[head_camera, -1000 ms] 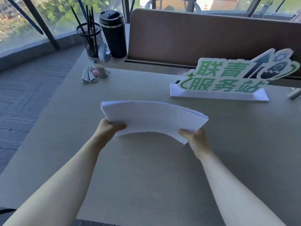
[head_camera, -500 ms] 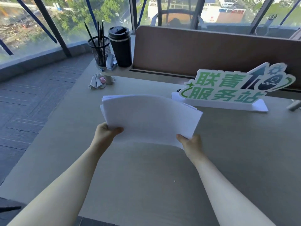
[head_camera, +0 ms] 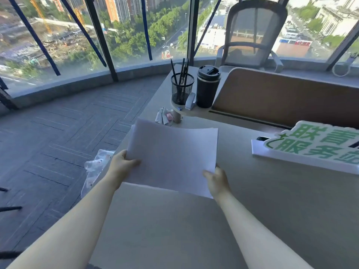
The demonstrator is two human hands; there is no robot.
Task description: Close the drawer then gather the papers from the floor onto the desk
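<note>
A stack of white papers stands tilted up above the light grey desk, its lower edge close to the desktop. My left hand grips the stack's lower left edge, thumb on top. My right hand holds the lower right corner. The stack reaches over the desk's left edge. No drawer is in view.
A mesh pen cup, a black tumbler and a stapler stand on a small raised shelf. A green-and-white sign stands at right before a brown divider. Crumpled wrappers lie near the shelf; a patterned bag hangs off the desk's left edge.
The papers have been raised from nearly flat to tilted upright and shifted toward the desk's left edge. My view has lifted and turned left, showing the floor and windows.
</note>
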